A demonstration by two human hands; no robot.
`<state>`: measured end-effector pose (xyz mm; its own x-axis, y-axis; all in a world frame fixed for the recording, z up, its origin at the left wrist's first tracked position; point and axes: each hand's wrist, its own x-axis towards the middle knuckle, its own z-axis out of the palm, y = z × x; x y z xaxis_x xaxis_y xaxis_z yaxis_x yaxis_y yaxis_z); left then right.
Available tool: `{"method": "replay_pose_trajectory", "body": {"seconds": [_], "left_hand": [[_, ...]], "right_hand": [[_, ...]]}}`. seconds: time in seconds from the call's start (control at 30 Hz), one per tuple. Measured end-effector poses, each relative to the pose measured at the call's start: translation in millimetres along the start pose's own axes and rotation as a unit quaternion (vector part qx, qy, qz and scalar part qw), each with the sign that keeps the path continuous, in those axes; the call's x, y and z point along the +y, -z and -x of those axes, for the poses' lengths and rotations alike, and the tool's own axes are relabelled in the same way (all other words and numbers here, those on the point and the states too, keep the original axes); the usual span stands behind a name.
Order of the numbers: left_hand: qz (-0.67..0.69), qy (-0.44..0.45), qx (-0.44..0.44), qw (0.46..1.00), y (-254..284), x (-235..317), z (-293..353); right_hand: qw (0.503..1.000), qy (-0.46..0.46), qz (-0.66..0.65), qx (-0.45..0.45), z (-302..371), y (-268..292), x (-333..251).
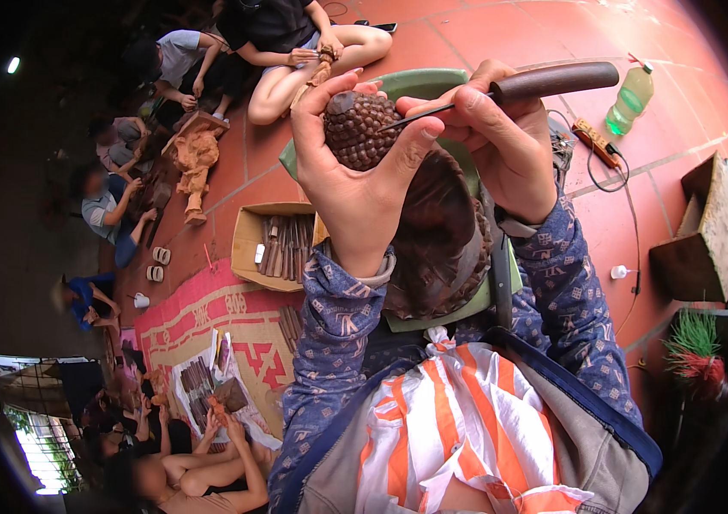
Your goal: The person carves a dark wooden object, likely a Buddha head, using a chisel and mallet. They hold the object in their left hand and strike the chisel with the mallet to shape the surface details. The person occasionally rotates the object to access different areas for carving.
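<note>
My left hand (pixel 351 197) is wrapped round the knobby, rounded head of a dark brown wood carving (pixel 357 141), thumb on the near side. Below it the carving's smoother, glossy body (pixel 437 231) leans toward my lap, partly hidden by my wrist. My right hand (pixel 509 137) grips a carving chisel (pixel 557 81) with a dark wooden handle and a thin metal shaft. Its shaft passes between my fingers, and the tip meets the rows of knobs by my left thumb. Behind the carving is a green basin (pixel 415 83), mostly covered by my hands.
A cardboard box (pixel 239 248) of chisels sits at left, near a red-patterned mat (pixel 184 317). Several people work on carvings beyond. To the right are a green bottle (pixel 631 98), a power strip (pixel 595 141) with cables, a wooden box (pixel 698 240) and a green-and-red brush (pixel 696 347).
</note>
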<state>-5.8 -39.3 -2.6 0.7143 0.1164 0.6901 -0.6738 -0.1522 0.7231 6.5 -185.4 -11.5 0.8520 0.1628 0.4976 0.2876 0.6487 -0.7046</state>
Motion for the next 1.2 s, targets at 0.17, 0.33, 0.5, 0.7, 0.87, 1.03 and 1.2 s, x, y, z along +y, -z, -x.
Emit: {"method": "replay_pose_trajectory", "body": {"seconds": [0.17, 0.33, 0.5, 0.7, 0.87, 1.03, 1.2], "left_hand": [[0.035, 0.009, 0.011, 0.999, -1, 1, 2], [0.016, -0.007, -0.001, 1.000, -1, 0, 0], [0.023, 0.005, 0.003, 1.000, -2, 2, 1], [0.021, 0.001, 0.008, 1.000, -2, 0, 2], [0.033, 0.019, 0.013, 0.999, -3, 4, 3], [0.023, 0.010, 0.006, 1.000, -1, 3, 3], [0.005, -0.015, -0.006, 1.000, 1, -3, 2]], "right_hand": [[0.999, 0.010, 0.046, 0.006, 1, 1, 4], [0.998, 0.022, 0.061, 0.016, 5, 0, 3], [0.997, 0.014, 0.072, 0.032, 6, -1, 3], [0.997, 0.006, 0.065, 0.038, 7, -5, 0], [0.999, -0.005, 0.045, 0.008, -1, -2, -4], [0.996, 0.012, 0.090, -0.021, -2, 0, -7], [0.999, 0.036, -0.019, 0.026, 6, -4, 3]]}}
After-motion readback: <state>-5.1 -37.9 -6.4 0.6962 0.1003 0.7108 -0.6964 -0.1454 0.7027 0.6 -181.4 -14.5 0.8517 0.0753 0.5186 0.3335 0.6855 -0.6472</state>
